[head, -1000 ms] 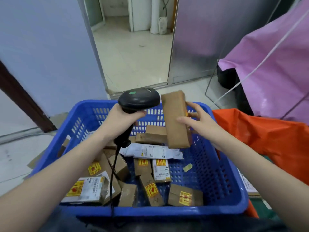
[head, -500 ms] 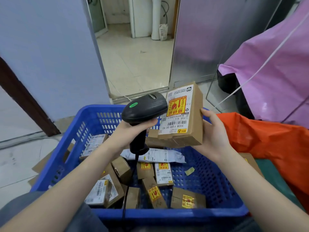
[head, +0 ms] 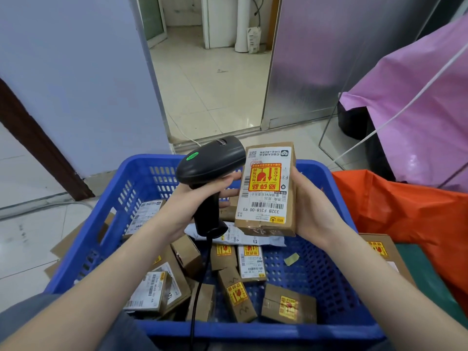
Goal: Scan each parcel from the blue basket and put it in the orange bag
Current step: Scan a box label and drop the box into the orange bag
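From the head view: gripping the black scanner [head: 210, 171] by its handle in the left hand [head: 200, 198], fingers clenched round it, green light glowing on top, cable dangling down into the blue basket [head: 326, 178]. Holding a brown parcel [head: 267, 188] upright in the right hand [head: 314, 206], grip wrapped round its right edge, label turned toward the camera, upside down. Sitting just at 3 o'clock of the scanner head, almost touching, both raised above the basket's far half. Lying loose below in the basket: more small boxes [head: 238, 297] and a grey mailer [head: 243, 235]. Waiting at 3 o'clock of the basket, just beside its rim: the orange bag [head: 405, 211]. Draping at 1 o'clock: a pink sheet [head: 417, 117].
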The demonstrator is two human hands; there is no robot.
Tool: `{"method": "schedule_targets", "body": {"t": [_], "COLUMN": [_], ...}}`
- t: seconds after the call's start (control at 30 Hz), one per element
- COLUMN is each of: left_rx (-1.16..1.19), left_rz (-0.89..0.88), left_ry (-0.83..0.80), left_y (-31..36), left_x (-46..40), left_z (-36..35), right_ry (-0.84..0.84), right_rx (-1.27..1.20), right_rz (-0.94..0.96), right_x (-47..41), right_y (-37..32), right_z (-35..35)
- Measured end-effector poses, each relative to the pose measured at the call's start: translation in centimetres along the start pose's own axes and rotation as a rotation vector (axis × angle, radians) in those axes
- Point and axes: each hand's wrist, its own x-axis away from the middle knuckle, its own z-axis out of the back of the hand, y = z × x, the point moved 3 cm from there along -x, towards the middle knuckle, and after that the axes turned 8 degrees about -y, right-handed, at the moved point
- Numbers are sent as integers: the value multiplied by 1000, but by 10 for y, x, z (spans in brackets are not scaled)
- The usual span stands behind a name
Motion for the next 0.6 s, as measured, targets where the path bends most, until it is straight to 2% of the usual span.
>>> {"method": "schedule_targets", "body": {"t": [0.3, 0.6], "left_rx": [16, -45], "left_rz": [6, 38], "left_ry": [-2, 36], "left_y": [-3, -7], "left_x": [-1, -4], "left_z": [0, 0], "right_ry": [48, 265], "right_rx": [163, 78], "right_rz": [-96, 37], "right_x": [-4, -9], "right_y": [8, 7], "right_z": [14, 24]}}
